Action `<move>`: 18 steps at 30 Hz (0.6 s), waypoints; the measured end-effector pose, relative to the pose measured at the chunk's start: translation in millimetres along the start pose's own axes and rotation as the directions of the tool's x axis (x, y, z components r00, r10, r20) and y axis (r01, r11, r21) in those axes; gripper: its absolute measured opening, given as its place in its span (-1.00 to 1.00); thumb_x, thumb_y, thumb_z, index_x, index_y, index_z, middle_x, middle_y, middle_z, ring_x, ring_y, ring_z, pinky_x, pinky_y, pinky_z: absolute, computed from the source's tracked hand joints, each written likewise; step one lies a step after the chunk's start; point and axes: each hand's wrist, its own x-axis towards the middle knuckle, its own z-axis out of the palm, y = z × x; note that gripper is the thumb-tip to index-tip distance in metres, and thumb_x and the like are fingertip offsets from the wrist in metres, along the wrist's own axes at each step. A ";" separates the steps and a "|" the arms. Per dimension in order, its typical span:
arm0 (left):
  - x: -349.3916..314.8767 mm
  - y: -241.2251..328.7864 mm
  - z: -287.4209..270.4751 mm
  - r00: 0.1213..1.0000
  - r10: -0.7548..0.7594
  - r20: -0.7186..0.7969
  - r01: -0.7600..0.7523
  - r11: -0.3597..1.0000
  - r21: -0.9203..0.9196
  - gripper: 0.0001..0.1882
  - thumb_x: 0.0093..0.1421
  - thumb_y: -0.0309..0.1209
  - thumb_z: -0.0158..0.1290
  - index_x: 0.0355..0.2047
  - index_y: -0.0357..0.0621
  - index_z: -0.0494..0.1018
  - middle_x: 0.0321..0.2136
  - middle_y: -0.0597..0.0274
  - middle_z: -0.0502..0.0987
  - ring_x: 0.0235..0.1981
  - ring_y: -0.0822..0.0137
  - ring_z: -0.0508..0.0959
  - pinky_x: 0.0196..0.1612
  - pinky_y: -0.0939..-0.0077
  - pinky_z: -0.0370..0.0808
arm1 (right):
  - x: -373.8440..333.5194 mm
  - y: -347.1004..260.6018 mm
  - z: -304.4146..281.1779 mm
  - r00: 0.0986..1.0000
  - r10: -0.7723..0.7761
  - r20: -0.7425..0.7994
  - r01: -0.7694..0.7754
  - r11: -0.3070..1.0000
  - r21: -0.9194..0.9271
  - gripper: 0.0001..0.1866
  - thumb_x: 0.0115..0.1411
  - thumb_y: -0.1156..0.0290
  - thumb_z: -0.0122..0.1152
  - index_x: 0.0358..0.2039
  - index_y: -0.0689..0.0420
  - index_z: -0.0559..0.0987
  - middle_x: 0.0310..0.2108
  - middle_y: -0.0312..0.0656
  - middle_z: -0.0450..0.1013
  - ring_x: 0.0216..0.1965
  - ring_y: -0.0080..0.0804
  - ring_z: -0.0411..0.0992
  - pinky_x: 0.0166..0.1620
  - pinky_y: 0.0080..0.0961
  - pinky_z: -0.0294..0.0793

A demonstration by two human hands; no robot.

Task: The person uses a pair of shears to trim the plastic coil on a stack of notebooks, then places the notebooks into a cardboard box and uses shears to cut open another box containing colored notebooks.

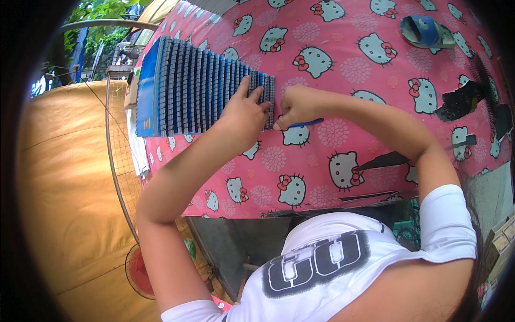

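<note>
Fanned notebooks [185, 91] were touched at one end of their row on a pink table [375, 75]

The table was covered with a glossy pink sheet printed with pale cat faces, red bows and flowers; toward the right the sheet was torn, and dark patches were exposed. Beyond the table's left side, an orange tarpaulin [75, 188] was seen next to a wire-mesh panel [119, 145].

The notebooks, blue and spiral-bound, were laid overlapping in a row across the left part of the table, so that each spiral was left showing. The left hand [244, 112] was placed on the right end of this row, its fingers spread. The right hand [298, 106] was held just beside that end, its fingers curled; whether anything was pinched inside could not be told.

At the far right of the table, a blue tube-like container [426, 33] was laid on its side, its contents too unclear to be made out. By the left edge of the notebooks, a tan carton [130, 94] was partly covered, and what was in it could not be seen. A slim blue tool [307, 124] was seen poking out from under the right hand.
</note>
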 end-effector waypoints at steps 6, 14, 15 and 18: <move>12.3 6.1 15.0 0.999 -0.034 -0.025 0.035 0.998 0.045 -0.38 0.16 -0.10 -0.06 0.24 0.19 0.15 0.30 0.37 0.04 0.34 0.26 -0.05 0.30 -0.12 -0.38 | 5.8 4.5 9.0 0.978 -0.150 -0.142 0.095 0.937 -0.336 -0.59 -0.09 0.13 0.32 -0.54 0.29 0.52 -0.55 -0.06 0.49 -0.50 -0.10 0.49 -0.39 -0.20 0.47; 9.2 4.5 18.5 0.995 -0.033 -0.097 0.034 0.999 0.016 -0.51 0.18 -0.20 -0.09 0.13 0.06 0.33 0.25 0.33 0.16 0.32 0.26 0.01 0.31 -0.08 -0.36 | 3.3 42.0 36.3 0.705 -0.640 -0.307 0.221 0.609 -0.762 -0.61 -0.13 0.16 0.33 -0.37 0.17 0.52 -0.35 -0.12 0.41 -0.20 -0.20 0.41 -0.15 -0.17 0.33; 8.7 4.2 18.1 0.994 -0.031 -0.104 0.033 0.999 0.010 -0.51 0.17 -0.21 -0.08 0.13 0.06 0.33 0.25 0.33 0.17 0.32 0.26 0.01 0.31 -0.08 -0.35 | 2.6 43.2 36.7 0.702 -0.642 -0.308 0.201 0.593 -0.780 -0.61 -0.13 0.16 0.33 -0.37 0.17 0.52 -0.35 -0.13 0.41 -0.19 -0.22 0.40 -0.13 -0.17 0.32; 8.2 4.3 14.1 0.995 -0.039 -0.097 0.039 0.999 -0.003 -0.46 0.09 -0.26 0.01 0.14 0.07 0.32 0.23 0.34 0.19 0.31 0.26 0.03 0.32 -0.06 -0.32 | 6.9 45.8 39.2 0.620 -0.715 -0.324 0.222 0.555 -0.801 -0.60 -0.14 0.16 0.34 -0.36 0.16 0.52 -0.34 -0.14 0.41 -0.17 -0.22 0.39 -0.13 -0.13 0.31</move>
